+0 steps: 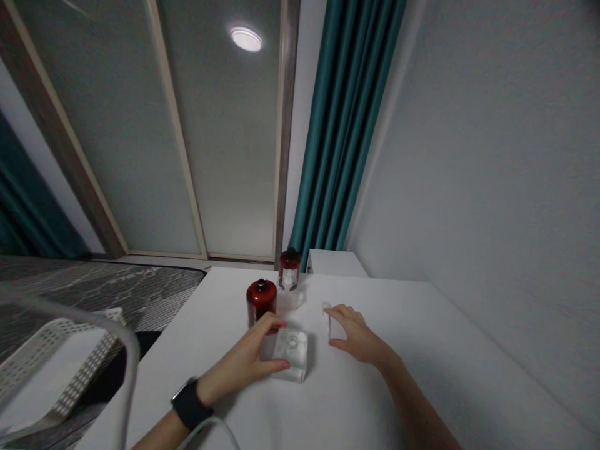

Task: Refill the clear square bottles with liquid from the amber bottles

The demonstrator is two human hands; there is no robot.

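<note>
A pale wall fills the right side, and a sliding door with frosted panels stands across the back, next to a teal curtain. In front of them stretches the white desk, with a low white cabinet beyond its far edge and a perforated white basket off to its left. Over the desk reach the left hand and the right hand. Just past the left fingers a dark red bottle stands upright; a second red bottle, with a pale label, stands behind it near the far edge. The clear box is on the desk, the left grip clamped on it between thumb and fingers. A black watch circles the left wrist. Smallest is a slender clear piece at the right fingertips; thumb and forefinger are apart, and whether that grip holds it I cannot tell
</note>
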